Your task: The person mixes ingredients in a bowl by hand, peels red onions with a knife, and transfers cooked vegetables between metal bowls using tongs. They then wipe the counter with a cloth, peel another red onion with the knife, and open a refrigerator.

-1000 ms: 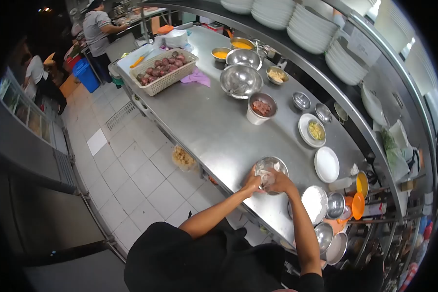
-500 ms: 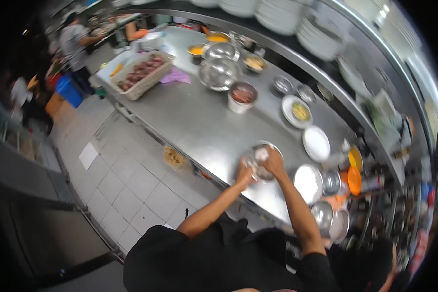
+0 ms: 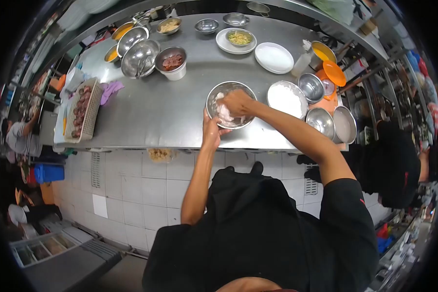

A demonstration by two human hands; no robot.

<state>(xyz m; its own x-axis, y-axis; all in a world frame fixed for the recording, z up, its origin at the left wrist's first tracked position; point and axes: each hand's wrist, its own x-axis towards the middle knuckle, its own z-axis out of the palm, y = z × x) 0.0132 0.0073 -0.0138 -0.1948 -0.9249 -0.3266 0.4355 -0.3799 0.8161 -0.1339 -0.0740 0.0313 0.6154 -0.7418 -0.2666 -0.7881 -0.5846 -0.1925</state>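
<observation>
view turned — basket point(image 3: 90, 117) far left, plate point(image 3: 274, 58) beyond held bowl point(image 3: 227, 86)

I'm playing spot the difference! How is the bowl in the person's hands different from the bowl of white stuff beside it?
The held bowl has the left hand at its side and the right hand inside it, while no hand touches the white-stuff bowl. The held bowl shows bare shiny metal around pale lumps; the white-stuff bowl looks white almost to its edge. Both are round and open on top.
</observation>
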